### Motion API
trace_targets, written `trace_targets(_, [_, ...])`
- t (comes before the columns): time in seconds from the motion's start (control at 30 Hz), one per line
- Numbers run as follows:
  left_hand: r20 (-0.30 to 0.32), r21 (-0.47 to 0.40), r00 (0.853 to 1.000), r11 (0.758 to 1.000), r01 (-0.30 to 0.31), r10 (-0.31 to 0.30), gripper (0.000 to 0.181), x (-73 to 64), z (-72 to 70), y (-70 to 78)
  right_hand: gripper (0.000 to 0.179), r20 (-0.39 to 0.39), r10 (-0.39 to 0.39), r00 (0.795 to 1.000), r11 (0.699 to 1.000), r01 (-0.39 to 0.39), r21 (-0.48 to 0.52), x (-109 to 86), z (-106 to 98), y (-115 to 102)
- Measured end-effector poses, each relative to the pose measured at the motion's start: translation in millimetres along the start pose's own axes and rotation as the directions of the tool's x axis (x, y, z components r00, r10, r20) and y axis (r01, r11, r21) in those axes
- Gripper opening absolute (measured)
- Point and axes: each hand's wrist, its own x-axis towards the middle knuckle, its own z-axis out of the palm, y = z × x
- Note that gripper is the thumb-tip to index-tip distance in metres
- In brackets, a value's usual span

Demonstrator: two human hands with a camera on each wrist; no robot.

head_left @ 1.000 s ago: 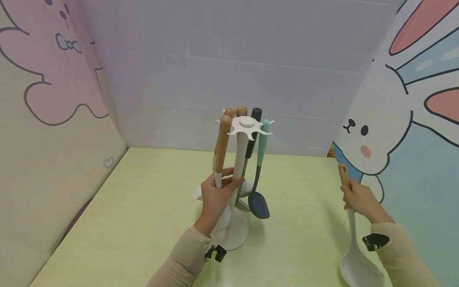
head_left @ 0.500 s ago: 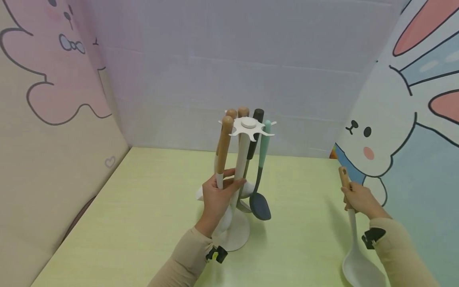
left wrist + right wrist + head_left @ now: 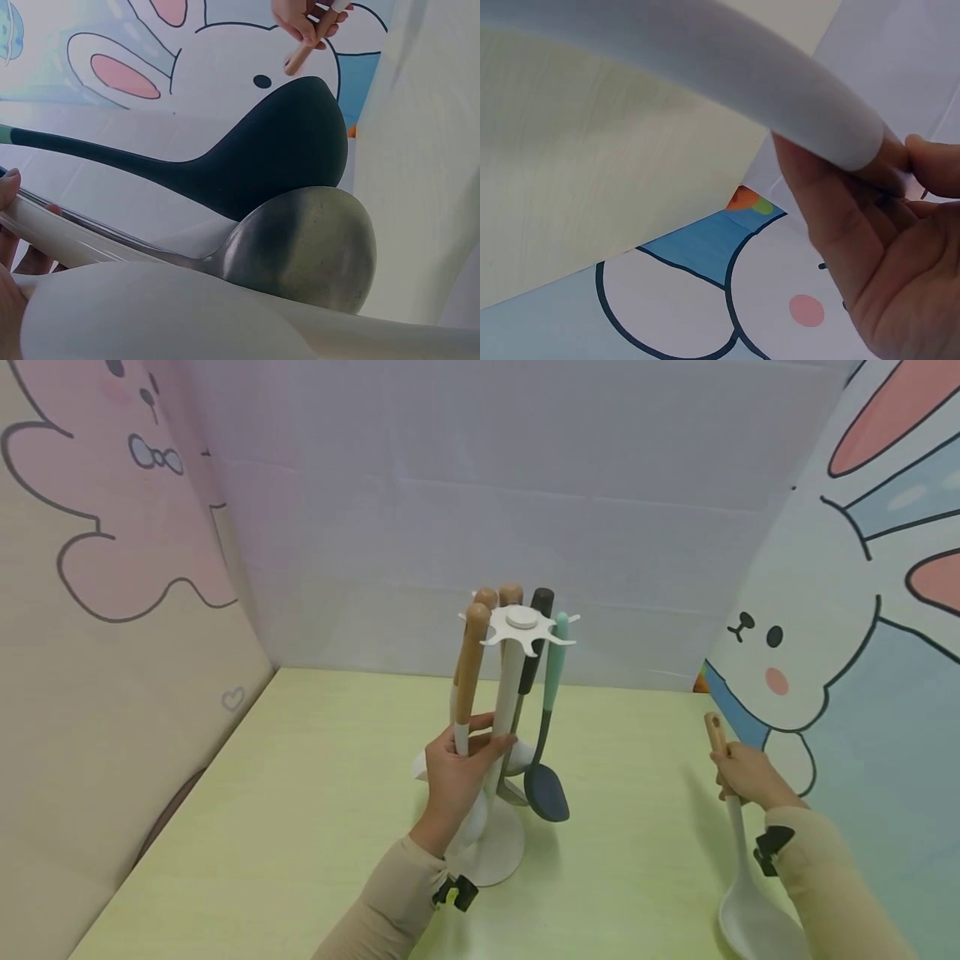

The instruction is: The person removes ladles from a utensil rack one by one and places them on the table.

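A white utensil stand (image 3: 510, 685) with a star-shaped top rises from a round base in mid-table. My left hand (image 3: 457, 772) grips its post, thumb across the front, beside the white shaft of a wooden-handled utensil (image 3: 470, 668). From the stand hang a dark spatula (image 3: 547, 793) with a mint handle and a metal ladle (image 3: 300, 247) with a black handle. At the right, my right hand (image 3: 746, 774) holds a white spatula (image 3: 757, 914) by its wooden handle, head pointing down toward me. The lower edge of that head leaves the head view.
The pale yellow-green table (image 3: 300, 827) stretches to a plain back wall (image 3: 480, 502). Cartoon-printed side walls stand left and right, the rabbit wall (image 3: 795, 635) close behind my right hand. More wooden-handled utensils (image 3: 512, 593) hang at the stand's back.
My right hand has shifted very slightly with the white spatula still in it. The whole head view has drifted a little to the right. My left hand keeps its hold on the stand.
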Motion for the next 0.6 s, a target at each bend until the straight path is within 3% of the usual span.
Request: trace_targets(0.6, [0.002,0.002,1.0,1.0,-0.01,0.01,0.031,-1.2,-0.7,-2.3,0.027,0.054,0.071,0.996,0.997,-0.072,0.008,23.4,11.2,8.5])
